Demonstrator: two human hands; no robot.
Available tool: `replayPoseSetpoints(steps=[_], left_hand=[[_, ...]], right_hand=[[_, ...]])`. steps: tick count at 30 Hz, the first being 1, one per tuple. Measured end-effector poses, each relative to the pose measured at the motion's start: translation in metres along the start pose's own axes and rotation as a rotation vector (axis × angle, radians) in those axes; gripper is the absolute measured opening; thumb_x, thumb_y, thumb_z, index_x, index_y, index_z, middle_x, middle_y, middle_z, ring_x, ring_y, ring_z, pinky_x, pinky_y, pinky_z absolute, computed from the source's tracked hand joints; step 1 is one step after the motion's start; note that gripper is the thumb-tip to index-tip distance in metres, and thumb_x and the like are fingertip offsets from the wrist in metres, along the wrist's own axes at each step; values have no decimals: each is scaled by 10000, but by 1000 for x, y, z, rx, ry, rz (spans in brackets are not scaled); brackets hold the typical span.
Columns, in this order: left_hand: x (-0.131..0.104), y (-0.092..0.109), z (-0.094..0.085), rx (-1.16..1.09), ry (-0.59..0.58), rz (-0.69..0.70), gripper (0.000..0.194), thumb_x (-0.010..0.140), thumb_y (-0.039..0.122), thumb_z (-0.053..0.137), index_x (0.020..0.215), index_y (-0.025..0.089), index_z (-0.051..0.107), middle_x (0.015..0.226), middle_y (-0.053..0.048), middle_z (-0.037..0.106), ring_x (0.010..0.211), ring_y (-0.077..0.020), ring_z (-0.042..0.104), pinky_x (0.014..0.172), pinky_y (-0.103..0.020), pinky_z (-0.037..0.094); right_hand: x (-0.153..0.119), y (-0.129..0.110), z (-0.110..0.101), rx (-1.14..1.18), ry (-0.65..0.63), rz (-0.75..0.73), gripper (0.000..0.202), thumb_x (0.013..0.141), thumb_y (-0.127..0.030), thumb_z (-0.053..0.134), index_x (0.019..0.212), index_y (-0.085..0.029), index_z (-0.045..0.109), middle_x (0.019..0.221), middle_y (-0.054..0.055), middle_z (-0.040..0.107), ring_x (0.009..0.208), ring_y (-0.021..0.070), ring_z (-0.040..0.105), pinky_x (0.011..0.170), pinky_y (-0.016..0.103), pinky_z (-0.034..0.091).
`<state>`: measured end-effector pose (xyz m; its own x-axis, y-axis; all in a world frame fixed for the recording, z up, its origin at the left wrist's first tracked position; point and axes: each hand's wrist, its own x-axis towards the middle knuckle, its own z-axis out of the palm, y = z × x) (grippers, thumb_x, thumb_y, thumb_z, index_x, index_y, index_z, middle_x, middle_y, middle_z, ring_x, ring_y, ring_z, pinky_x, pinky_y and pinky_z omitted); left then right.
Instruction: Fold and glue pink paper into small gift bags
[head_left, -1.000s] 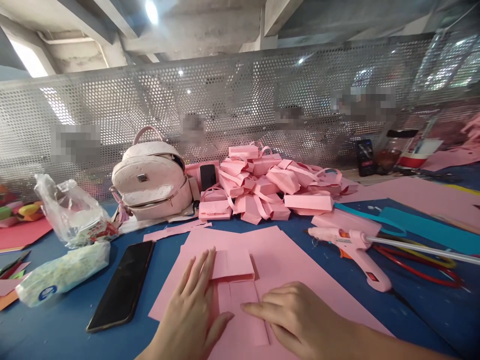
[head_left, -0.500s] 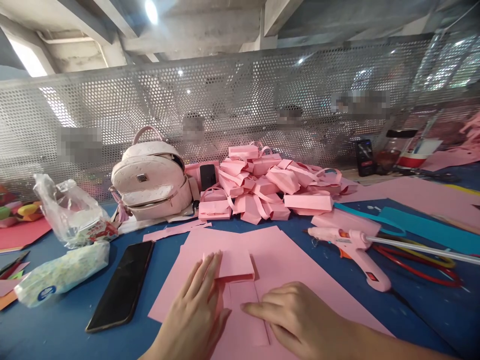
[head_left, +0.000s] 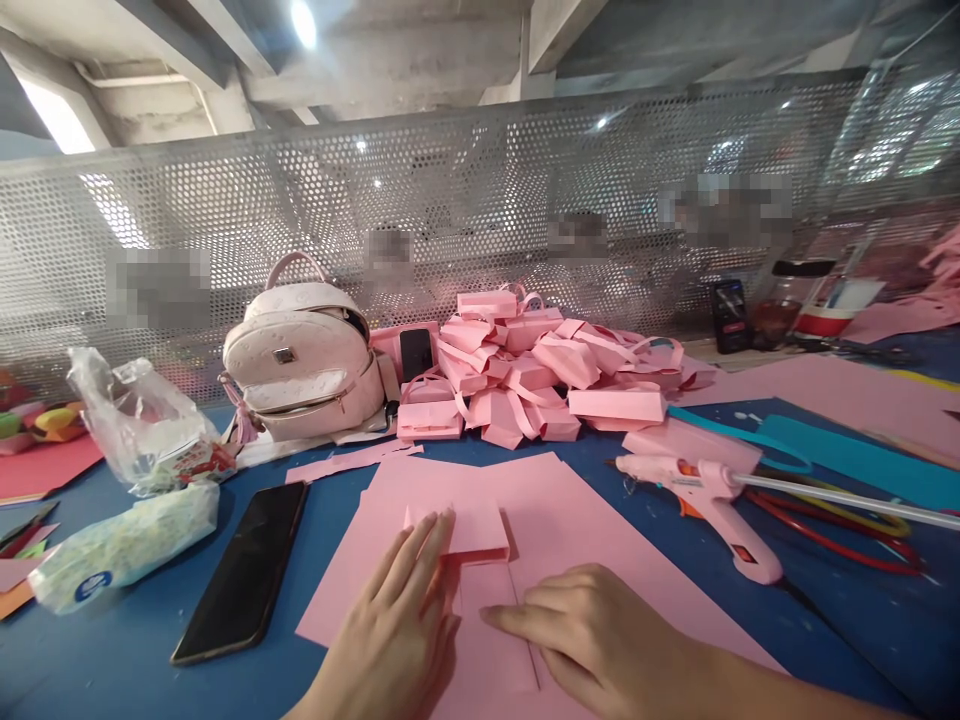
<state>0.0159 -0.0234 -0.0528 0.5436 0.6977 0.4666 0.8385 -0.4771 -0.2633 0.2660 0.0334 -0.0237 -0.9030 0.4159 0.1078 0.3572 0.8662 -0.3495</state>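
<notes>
Lower centre: folded pink paper [head_left: 480, 532] | left hand [head_left: 399, 605]: flattened, gripping nothing | right hand [head_left: 589, 625]: forefinger extended, others curled, hold unclear | possible skew from uneven pressure

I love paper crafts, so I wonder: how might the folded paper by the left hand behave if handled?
The folded paper is probably light, since it looks like thin sheet. Its creases should lend some stiffness, but the raised upper part might crush under a squeeze. Being flat-sided, it would likely slide, not roll.
</notes>
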Motion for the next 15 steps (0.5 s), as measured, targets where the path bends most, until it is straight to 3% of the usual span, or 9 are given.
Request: replayPoseSetpoints(steps=[9,15], left_hand=[[4,1,-4,-18,96,14,307,979,195,459,1188,138,677,1489,-129,532,1402,-277,457,1096,-384,480],[9,1,-6,10,141,15,273,947,242,539,1163,157,683,1461,-134,563,1366,-301,500,1079,-419,474]], right_hand=[[0,1,0,-2,-1,-2,459,930,-116,417,1333,-192,623,931,52,764,818,229,724,698,334,437],[0,1,0,2,-13,-1,460,931,-118,423,1343,-197,612,930,53,761,819,231,720,699,332,439]])
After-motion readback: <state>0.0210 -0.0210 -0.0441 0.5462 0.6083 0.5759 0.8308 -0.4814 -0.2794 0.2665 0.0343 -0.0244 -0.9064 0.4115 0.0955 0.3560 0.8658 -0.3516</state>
